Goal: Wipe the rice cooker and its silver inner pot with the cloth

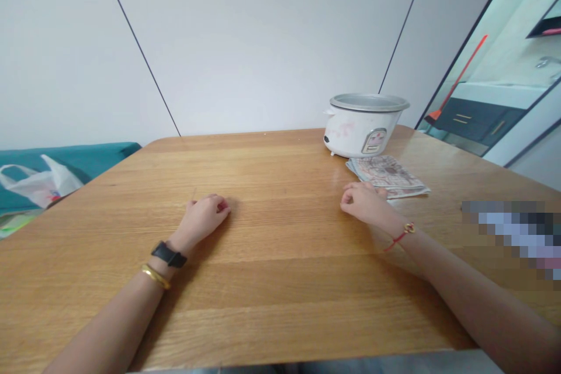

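My left hand (205, 216) rests on the wooden table (272, 280) with its fingers curled in, and nothing shows in it. A dark watch and a gold bangle circle that wrist. My right hand (366, 203), also loosely closed and holding nothing visible, is at the near left edge of a folded patterned cloth (385, 172). Whether it touches the cloth I cannot tell. Behind the cloth stands a white rice cooker (355, 128) with a grey metal rim and no lid on it. Its inside is mostly hidden from this low angle.
A pixelated patch (517, 234) covers something at the table's right side. A teal seat (100, 158) with a white plastic bag (48, 181) is at the left. White wall panels (263, 41) rise behind the table. An orange-handled broom (460, 79) leans beyond the doorway.
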### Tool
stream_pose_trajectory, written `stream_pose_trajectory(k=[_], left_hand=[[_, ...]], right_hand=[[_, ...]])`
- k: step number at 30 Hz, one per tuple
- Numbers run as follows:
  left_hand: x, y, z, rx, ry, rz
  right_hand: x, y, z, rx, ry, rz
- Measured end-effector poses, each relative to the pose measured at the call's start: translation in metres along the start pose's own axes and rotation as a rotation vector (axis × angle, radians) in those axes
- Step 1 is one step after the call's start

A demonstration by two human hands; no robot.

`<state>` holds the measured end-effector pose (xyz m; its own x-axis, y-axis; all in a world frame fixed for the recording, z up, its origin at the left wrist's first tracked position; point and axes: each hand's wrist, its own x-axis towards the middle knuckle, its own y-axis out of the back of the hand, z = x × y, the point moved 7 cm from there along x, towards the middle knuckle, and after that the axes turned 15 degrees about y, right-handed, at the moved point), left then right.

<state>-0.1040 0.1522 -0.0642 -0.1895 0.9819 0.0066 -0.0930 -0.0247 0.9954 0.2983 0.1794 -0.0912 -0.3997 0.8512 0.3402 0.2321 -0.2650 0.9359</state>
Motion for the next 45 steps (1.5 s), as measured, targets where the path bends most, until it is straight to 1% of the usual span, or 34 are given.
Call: stream_pose_trajectory(k=[4,9,12,15,19,22,26,30,37,45], left_hand=[[-0.004,0.001,0.002,0.032,-0.02,-0.016],[-0.012,0.001,0.008,0.05,-0.048,-0.046],[-0.015,0.003,0.011,0.06,-0.076,-0.032],[-0.014,0.003,0.01,0.066,-0.083,-0.031],[-0.014,0.0,0.008,0.067,-0.096,-0.069],[-0.016,-0.001,0.009,0.071,-0.123,-0.062],[-0.017,-0.003,0.012,0.077,-0.148,-0.054],[-0.017,-0.003,0.013,0.072,-0.157,-0.054],[-0.016,-0.006,0.012,0.073,-0.157,-0.057],[-0.016,-0.007,0.013,0.071,-0.159,-0.07]], right_hand=[[-0.003,0.006,-0.008,0.018,-0.098,-0.039],[-0.005,0.007,-0.013,0.003,-0.133,-0.117],[-0.006,0.005,-0.012,0.009,-0.14,-0.112],[-0.006,0.004,-0.008,0.022,-0.146,-0.095],[-0.007,0.001,-0.007,0.051,-0.129,-0.135],[-0.007,-0.001,-0.007,0.041,-0.125,-0.156],[-0.004,-0.003,-0.008,0.006,-0.085,-0.12],[-0.002,-0.006,-0.009,0.011,-0.031,-0.172],[-0.002,-0.003,-0.014,-0.012,-0.026,-0.231],[-0.001,0.0,-0.019,-0.052,-0.034,-0.263]])
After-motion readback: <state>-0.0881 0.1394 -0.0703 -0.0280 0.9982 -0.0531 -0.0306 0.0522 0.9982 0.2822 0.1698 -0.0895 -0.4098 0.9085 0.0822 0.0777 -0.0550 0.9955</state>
